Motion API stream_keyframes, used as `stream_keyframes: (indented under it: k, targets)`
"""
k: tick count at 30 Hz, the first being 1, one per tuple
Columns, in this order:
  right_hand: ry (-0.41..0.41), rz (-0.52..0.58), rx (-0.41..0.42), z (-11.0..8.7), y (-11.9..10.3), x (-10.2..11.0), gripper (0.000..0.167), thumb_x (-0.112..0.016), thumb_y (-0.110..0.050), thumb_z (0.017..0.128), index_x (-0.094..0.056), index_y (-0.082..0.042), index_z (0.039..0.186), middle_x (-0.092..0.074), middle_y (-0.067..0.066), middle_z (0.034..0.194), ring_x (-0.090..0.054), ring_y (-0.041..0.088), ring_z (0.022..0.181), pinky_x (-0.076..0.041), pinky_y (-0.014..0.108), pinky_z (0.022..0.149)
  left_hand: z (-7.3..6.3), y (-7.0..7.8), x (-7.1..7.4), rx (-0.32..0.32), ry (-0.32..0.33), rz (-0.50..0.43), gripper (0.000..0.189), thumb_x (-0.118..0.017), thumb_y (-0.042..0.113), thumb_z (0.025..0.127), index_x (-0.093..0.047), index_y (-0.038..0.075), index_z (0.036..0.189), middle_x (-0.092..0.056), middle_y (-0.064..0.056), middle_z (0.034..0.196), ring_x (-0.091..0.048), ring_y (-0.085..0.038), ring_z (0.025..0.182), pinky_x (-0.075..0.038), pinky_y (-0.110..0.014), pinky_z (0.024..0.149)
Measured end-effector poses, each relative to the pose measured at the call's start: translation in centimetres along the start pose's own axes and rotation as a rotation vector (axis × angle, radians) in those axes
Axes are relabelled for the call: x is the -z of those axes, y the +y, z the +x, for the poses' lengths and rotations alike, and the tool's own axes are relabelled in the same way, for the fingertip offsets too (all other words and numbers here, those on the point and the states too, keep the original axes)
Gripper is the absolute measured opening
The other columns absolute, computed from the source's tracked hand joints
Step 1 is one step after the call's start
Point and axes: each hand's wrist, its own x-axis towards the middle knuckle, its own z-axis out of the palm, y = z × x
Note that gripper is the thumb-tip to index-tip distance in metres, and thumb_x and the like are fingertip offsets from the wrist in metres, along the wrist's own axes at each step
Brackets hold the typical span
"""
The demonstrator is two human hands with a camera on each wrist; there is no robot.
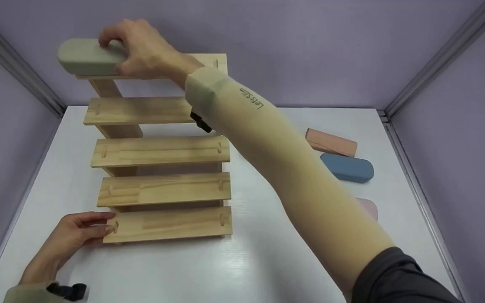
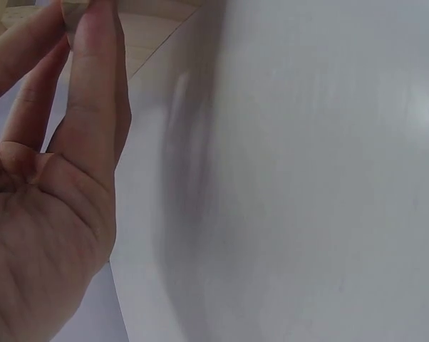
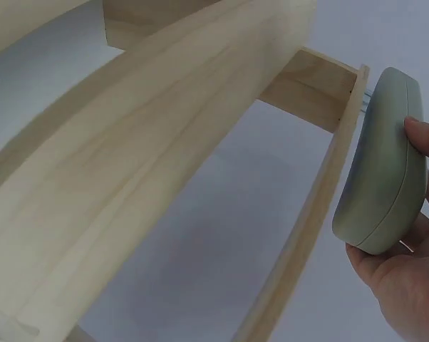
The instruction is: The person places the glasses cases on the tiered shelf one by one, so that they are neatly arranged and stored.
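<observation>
At the top left of the head view, my right hand grips a sage-green glasses case from above, thumb on the near side and fingers over the far side. The case lies lengthwise close over the left end of the top tier of a stepped wooden rack. From the right wrist view, the green case appears right beside the top board's edge. Down at the front, my left hand pinches the left end of the lowest board between thumb and fingers.
To the right on the white table lie a salmon-coloured case, a blue glasses case and a pink case, the last partly hidden by my right forearm. Purple-grey walls enclose the back and sides.
</observation>
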Motion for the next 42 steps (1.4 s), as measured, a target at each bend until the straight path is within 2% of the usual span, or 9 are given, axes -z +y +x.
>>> stream_keyframes:
  k: [5,13,18,23,27,31,37,42]
  targets:
    - [-0.021,0.027,-0.027,0.1,0.5,-0.7,0.056,-0.070,-0.024,0.103,-0.064,-0.030,0.158,-0.063,-0.009,0.163,-0.053,0.003,0.134,-0.044,0.016,0.115,0.1,0.0,-0.3,0.002,-0.001,0.006,0.032,-0.081,0.008,0.103,-0.084,0.021,0.132,-0.080,0.026,0.112,-0.078,0.000,0.101,-0.069,-0.021,0.087]
    - [-0.016,-0.009,-0.013,0.0,0.8,-0.9,0.058,-0.066,-0.027,0.107,-0.057,-0.032,0.164,-0.057,-0.009,0.169,-0.053,0.006,0.145,-0.042,0.015,0.118,0.1,0.1,0.0,-0.006,-0.007,0.006,0.030,-0.080,0.007,0.104,-0.085,0.023,0.129,-0.081,0.020,0.109,-0.079,-0.001,0.100,-0.069,-0.022,0.086]
    - [0.030,0.006,0.025,-0.7,1.8,-0.7,0.060,-0.072,-0.039,0.105,-0.059,-0.031,0.163,-0.062,-0.012,0.165,-0.053,0.006,0.146,-0.040,0.015,0.118,0.4,0.0,-0.5,-0.023,-0.006,0.025,0.033,-0.080,0.009,0.104,-0.081,0.015,0.137,-0.079,0.021,0.112,-0.078,-0.001,0.102,-0.069,-0.022,0.087]
    - [0.106,0.082,0.029,-2.1,3.3,0.1,0.065,-0.078,-0.050,0.102,-0.062,-0.028,0.160,-0.064,-0.012,0.163,-0.053,0.004,0.151,-0.035,0.010,0.122,0.6,0.1,-0.4,-0.037,-0.005,0.015,0.033,-0.080,0.009,0.105,-0.081,0.015,0.137,-0.080,0.021,0.112,-0.078,-0.001,0.102,-0.069,-0.022,0.086]
    - [0.136,0.123,0.048,-3.2,4.1,0.9,0.064,-0.079,-0.051,0.102,-0.064,-0.026,0.159,-0.064,-0.010,0.164,-0.053,0.003,0.153,-0.032,0.008,0.124,0.4,0.3,0.2,-0.030,0.015,-0.005,0.030,-0.079,0.005,0.105,-0.084,0.018,0.131,-0.082,0.019,0.109,-0.079,-0.001,0.099,-0.069,-0.021,0.083]
    - [0.155,0.146,0.082,-4.4,4.6,1.8,0.062,-0.082,-0.048,0.101,-0.068,-0.022,0.155,-0.068,-0.008,0.161,-0.053,0.002,0.155,-0.030,0.007,0.126,0.3,0.3,0.7,-0.023,0.025,-0.021,0.029,-0.078,0.003,0.105,-0.084,0.016,0.130,-0.082,0.017,0.108,-0.079,-0.003,0.097,-0.069,-0.022,0.081]
    - [0.192,0.192,0.109,-7.1,5.8,3.0,0.056,-0.085,-0.039,0.097,-0.073,-0.019,0.147,-0.073,-0.005,0.153,-0.058,0.012,0.148,-0.042,0.015,0.121,0.4,0.3,0.9,-0.027,0.026,-0.014,0.028,-0.077,0.003,0.105,-0.084,0.015,0.129,-0.081,0.014,0.106,-0.078,-0.005,0.094,-0.069,-0.024,0.079]
    - [0.198,0.247,0.106,-10.2,7.0,3.1,0.054,-0.086,-0.034,0.096,-0.073,-0.017,0.147,-0.073,-0.004,0.153,-0.060,0.016,0.147,-0.051,0.025,0.121,0.3,0.1,0.8,-0.015,0.038,-0.039,0.028,-0.077,0.001,0.105,-0.085,0.019,0.125,-0.082,0.013,0.104,-0.078,-0.005,0.092,-0.069,-0.024,0.077]
